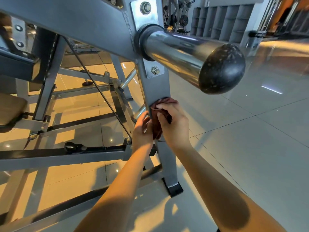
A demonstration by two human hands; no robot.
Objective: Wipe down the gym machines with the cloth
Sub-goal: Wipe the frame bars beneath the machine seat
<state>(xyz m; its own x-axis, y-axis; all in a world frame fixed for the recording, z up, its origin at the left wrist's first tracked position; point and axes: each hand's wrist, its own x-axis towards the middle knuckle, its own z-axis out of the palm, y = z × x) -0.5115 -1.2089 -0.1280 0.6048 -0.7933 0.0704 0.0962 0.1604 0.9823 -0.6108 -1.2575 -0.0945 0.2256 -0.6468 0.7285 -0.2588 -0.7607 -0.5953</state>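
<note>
While pale glossy floor tiles (250,148) spread out beneath everything, the grey steel gym machine (80,19) filled the left and upper part of the view with its beams and braces. From its frame a thick chrome peg (175,52) jutted toward the camera, ending in a scuffed black cap (222,69). Below the peg, a flat grey upright post (157,87) ran down to a black foot on the floor. Both bare forearms reached up to that post at about its middle. The right hand (173,124) lay over the post's front face, its fingers curled down onto a dark reddish-brown cloth (157,131) and pressing it against the metal. The left hand (142,129) came in from the other side, its fingers bent round the post's left edge and closed on the same cloth, so the fabric was bunched between the two hands and wrapped against the post. Above them, a small hex bolt (155,70) sat in a plate on the post.
</note>
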